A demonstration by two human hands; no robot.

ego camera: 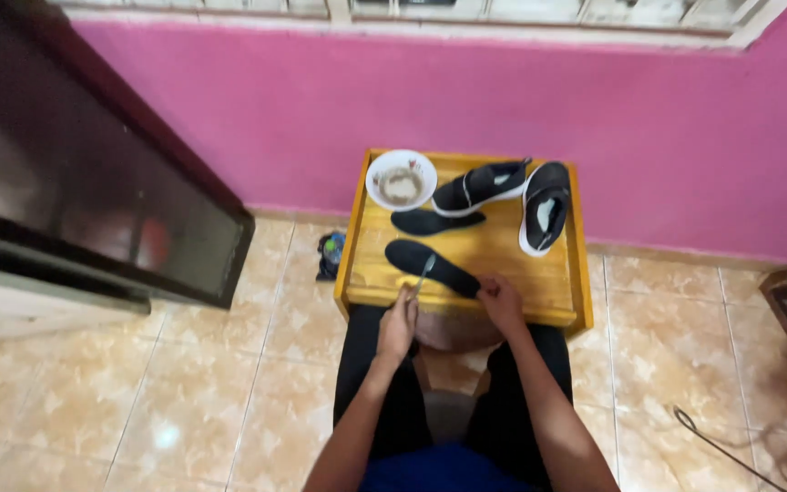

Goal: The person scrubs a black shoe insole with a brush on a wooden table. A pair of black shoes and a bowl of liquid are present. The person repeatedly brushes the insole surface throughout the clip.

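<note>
Here, brush [424, 271] over black insole [432, 268]

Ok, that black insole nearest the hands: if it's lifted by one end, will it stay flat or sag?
The black insole looks thin and flat on the wooden table, so it would probably droop if lifted by one end. It seems light for its size. The right hand pins its near end while the left hand holds a small tool against it, suggesting it slides easily unpinned.
</note>
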